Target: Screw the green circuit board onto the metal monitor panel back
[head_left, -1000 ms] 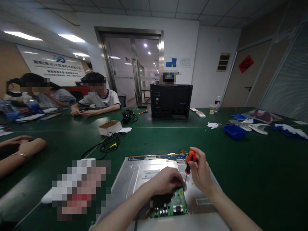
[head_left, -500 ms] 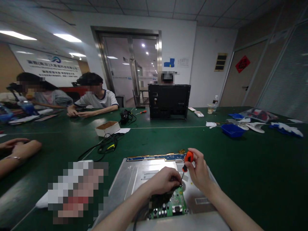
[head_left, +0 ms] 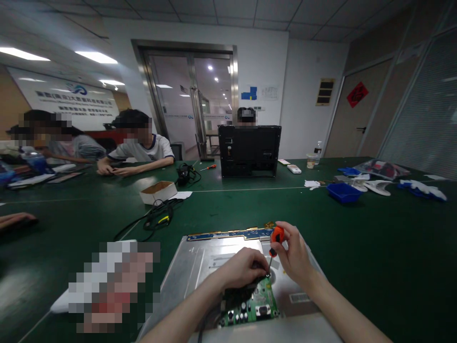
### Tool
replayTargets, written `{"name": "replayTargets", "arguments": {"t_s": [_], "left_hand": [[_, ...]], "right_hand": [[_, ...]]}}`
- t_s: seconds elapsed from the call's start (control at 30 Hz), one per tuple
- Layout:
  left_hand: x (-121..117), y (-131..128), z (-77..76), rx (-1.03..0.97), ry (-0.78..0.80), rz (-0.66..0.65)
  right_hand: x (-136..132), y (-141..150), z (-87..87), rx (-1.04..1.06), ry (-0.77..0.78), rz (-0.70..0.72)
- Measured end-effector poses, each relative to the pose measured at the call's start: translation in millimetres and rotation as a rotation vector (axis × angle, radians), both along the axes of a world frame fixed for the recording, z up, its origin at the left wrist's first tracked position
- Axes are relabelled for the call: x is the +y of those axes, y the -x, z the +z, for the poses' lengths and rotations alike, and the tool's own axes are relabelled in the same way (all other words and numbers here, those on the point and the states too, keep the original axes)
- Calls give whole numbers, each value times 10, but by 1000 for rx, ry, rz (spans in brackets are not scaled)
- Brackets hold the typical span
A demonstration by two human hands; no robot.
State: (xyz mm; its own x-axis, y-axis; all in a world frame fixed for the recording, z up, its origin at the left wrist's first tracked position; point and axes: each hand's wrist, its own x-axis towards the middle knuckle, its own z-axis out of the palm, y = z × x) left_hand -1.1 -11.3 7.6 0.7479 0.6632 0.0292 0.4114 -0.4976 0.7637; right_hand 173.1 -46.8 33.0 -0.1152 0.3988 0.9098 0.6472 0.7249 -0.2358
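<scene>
An orange-and-black screwdriver (head_left: pixel 276 237) is gripped by its handle in my right hand (head_left: pixel 296 255), shaft pointing down. Its tip meets the upper right corner of a green circuit board (head_left: pixel 262 297). Close beside that tip, my left hand (head_left: pixel 246 269) is closed in a pinch; what its fingertips hold, if anything, is hidden. The board lies on the silver metal back of a display panel (head_left: pixel 194 267), partly covered by my left hand. A narrow blue board (head_left: pixel 224 235) runs along the panel's far edge.
Left of the panel are a black cable (head_left: pixel 153 221) and an open cardboard box (head_left: pixel 159 193). A black monitor casing (head_left: pixel 249 151) stands across the green table (head_left: pixel 357 252). A blue tray (head_left: pixel 343 192) and gloves (head_left: pixel 423 189) lie far right. Other people sit at the left and behind the casing.
The view has shifted slightly. My right hand and the screwdriver handle have moved a little left, with the tip still at the board's corner. The other person's hands at far left have mostly withdrawn.
</scene>
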Motion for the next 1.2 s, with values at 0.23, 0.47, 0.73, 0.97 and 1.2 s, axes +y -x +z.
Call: {"name": "replayTargets", "arguments": {"t_s": [0.23, 0.47, 0.73, 0.97, 1.2], "left_hand": [[-6, -11, -28, -8, 30, 17], [-15, -12, -18, -15, 37, 18], [-14, -5, -26, 5, 6, 7], [5, -10, -44, 14, 26, -10], [10, -19, -68, 36, 39, 16]], "right_hand": [[-3, 16, 0, -9, -11, 5], [-10, 12, -2, -15, 11, 4], [-42, 6, 24, -83, 9, 97], [-95, 22, 52, -116, 80, 187], [-63, 31, 1, -107, 71, 122]]}}
